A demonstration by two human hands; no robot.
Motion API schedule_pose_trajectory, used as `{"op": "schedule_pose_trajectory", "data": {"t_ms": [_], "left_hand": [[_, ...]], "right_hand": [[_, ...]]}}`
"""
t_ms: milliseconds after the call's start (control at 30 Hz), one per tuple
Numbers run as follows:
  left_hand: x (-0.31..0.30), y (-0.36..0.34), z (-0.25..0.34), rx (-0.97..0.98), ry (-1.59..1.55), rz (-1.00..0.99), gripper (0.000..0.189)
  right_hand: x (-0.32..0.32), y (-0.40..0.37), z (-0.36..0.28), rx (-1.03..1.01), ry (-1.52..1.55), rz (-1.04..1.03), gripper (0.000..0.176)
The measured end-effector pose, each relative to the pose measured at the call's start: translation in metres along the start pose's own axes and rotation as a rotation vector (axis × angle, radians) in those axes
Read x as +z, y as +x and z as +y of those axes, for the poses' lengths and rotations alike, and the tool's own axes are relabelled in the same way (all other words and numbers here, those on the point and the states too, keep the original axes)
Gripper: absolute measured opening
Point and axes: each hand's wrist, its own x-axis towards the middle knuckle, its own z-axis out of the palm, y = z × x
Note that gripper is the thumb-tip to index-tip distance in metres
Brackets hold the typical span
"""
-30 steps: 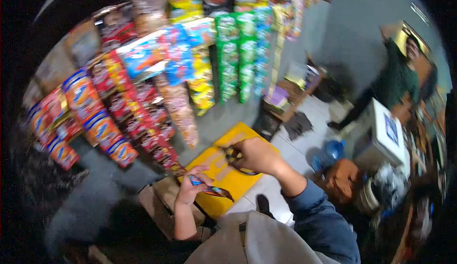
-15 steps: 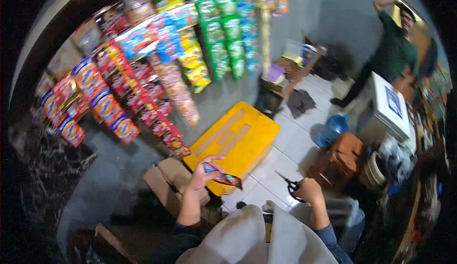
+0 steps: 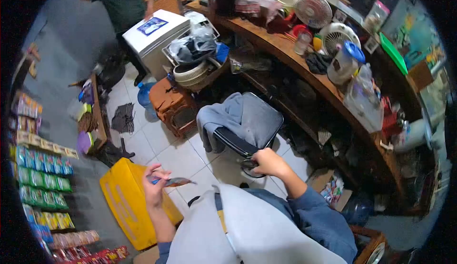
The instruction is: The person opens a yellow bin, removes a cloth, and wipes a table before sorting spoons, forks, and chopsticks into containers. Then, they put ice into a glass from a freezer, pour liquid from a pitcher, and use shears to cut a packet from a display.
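My left hand (image 3: pixel 153 188) is closed around a small dark packet (image 3: pixel 179 182) with a bit of blue, its pointed end sticking out to the right. Behind and below that hand stands a yellow box (image 3: pixel 121 204). Closed on a pair of black-handled scissors (image 3: pixel 249 168) is my right hand (image 3: pixel 272 163). The blades are hard to make out against the chair (image 3: pixel 259 116), whose near edge lies just beyond that hand. A grey cloth (image 3: pixel 223 116) drapes over the chair.
Hanging snack sachets (image 3: pixel 45 180) line the left wall. A person in a dark green shirt (image 3: pixel 124 2) stands by a white chest (image 3: pixel 157 28). An orange-brown stool (image 3: pixel 172 102) sits on the tiles. A curved wooden counter (image 3: pixel 309 71) holds fans and containers.
My view has swung right, from the hanging sachets to the chair and counter. The packet stays in my left hand and the scissors in my right, which is now close to the chair.
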Motion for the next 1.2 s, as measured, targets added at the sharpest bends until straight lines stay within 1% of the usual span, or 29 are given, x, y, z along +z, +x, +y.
{"op": "schedule_pose_trajectory", "data": {"t_ms": [33, 67, 100, 133, 167, 200, 233, 267, 333, 367, 433, 500, 567, 633, 700, 733, 767, 800, 833, 900, 933, 967, 1000, 1033, 1067, 1100, 1133, 1167, 1200], "left_hand": [[0.019, 0.011, -0.001, -0.003, 0.017, -0.015, 0.052], [0.039, 0.027, -0.006, -0.071, 0.017, -0.064, 0.052], [0.056, 0.04, -0.009, -0.145, 0.014, -0.106, 0.052], [0.07, 0.051, -0.012, -0.158, 0.024, -0.099, 0.052], [0.084, 0.062, -0.016, -0.196, -0.018, -0.15, 0.051], [0.094, 0.072, -0.022, -0.228, -0.066, -0.206, 0.051], [0.098, 0.081, -0.028, -0.233, -0.067, -0.209, 0.051], [0.102, 0.09, -0.035, -0.248, -0.073, -0.251, 0.05], [0.104, 0.111, -0.051, -0.264, -0.088, -0.307, 0.05], [0.103, 0.123, -0.058, -0.279, -0.087, -0.32, 0.05], [0.1, 0.15, -0.069, -0.358, -0.123, -0.341, 0.052], [0.095, 0.183, -0.08, -0.416, -0.129, -0.371, 0.053], [0.089, 0.225, -0.09, -0.411, -0.104, -0.412, 0.054], [0.085, 0.265, -0.095, -0.435, -0.092, -0.423, 0.053], [0.079, 0.306, -0.1, -0.42, 0.007, -0.466, 0.05], [0.079, 0.325, -0.099, -0.409, -0.005, -0.491, 0.047], [0.082, 0.347, -0.098, -0.419, 0.004, -0.497, 0.047], [0.082, 0.364, -0.095, -0.384, -0.014, -0.518, 0.046], [0.079, 0.378, -0.089, -0.356, -0.028, -0.538, 0.045], [0.078, 0.41, -0.078, -0.346, -0.018, -0.56, 0.045], [0.075, 0.425, -0.072, -0.332, -0.028, -0.542, 0.045], [0.07, 0.437, -0.071, -0.322, -0.035, -0.525, 0.045], [0.064, 0.447, -0.072, -0.299, -0.023, -0.507, 0.048], [0.059, 0.456, -0.072, -0.307, -0.016, -0.523, 0.048], [0.054, 0.462, -0.072, -0.302, -0.04, -0.485, 0.051], [0.051, 0.467, -0.072, -0.292, -0.066, -0.442, 0.054], [0.048, 0.471, -0.073, -0.286, -0.053, -0.456, 0.057], [0.045, 0.476, -0.074, -0.282, -0.054, -0.467, 0.057], [0.042, 0.479, -0.076, -0.308, -0.053, -0.435, 0.057]], "right_hand": [[-0.002, -0.012, 0.016, 0.044, 0.126, 0.059, 0.027], [-0.001, -0.018, 0.031, 0.07, 0.16, 0.13, 0.029], [-0.002, -0.025, 0.04, 0.239, 0.185, 0.14, 0.028], [0.012, -0.026, 0.058, 0.352, 0.068, 0.157, 0.027], [0.008, -0.029, 0.062, 0.505, 0.07, 0.187, 0.031], [-0.003, -0.028, 0.067, 0.575, 0.05, 0.136, 0.031], [-0.02, -0.025, 0.063, 0.647, 0.028, 0.09, 0.031], [-0.022, -0.023, 0.07, 0.654, 0.033, 0.092, 0.031], [-0.027, -0.015, 0.082, 0.678, 0.086, 0.21, 0.03], [-0.029, -0.006, 0.085, 0.696, 0.095, 0.207, 0.03], [-0.037, 0.02, 0.091, 0.551, 0.197, 0.356, 0.03], [-0.036, 0.063, 0.093, 0.498, 0.165, 0.591, 0.029], [-0.043, 0.116, 0.088, 0.504, 0.146, 0.763, 0.029], [-0.063, 0.165, 0.075, 0.588, 0.132, 0.665, 0.031], [-0.075, 0.22, 0.07, 0.547, 0.113, 0.717, 0.034], [-0.082, 0.251, 0.071, 0.515, 0.1, 0.743, 0.038], [-0.092, 0.284, 0.071, 0.436, 0.109, 0.841, 0.037], [-0.096, 0.325, 0.08, 0.315, 0.133, 0.976, 0.036], [-0.108, 0.362, 0.085, 0.179, 0.209, 1.032, 0.037], [-0.137, 0.436, 0.084, 0.094, 0.224, 1.121, 0.037], [-0.158, 0.473, 0.083, -0.032, 0.248, 1.161, 0.035], [-0.178, 0.506, 0.079, -0.083, 0.222, 1.233, 0.035], [-0.202, 0.533, 0.07, -0.124, 0.255, 1.25, 0.038], [-0.229, 0.556, 0.061, -0.066, 0.198, 1.189, 0.039], [-0.251, 0.583, 0.056, -0.052, 0.146, 1.174, 0.038], [-0.271, 0.611, 0.055, -0.009, 0.033, 1.106, 0.039], [-0.288, 0.639, 0.054, -0.056, -0.108, 1.159, 0.029], [-0.308, 0.652, 0.05, -0.115, -0.235, 1.182, 0.013], [-0.326, 0.667, 0.048, -0.197, -0.42, 1.328, 0.004]]}}
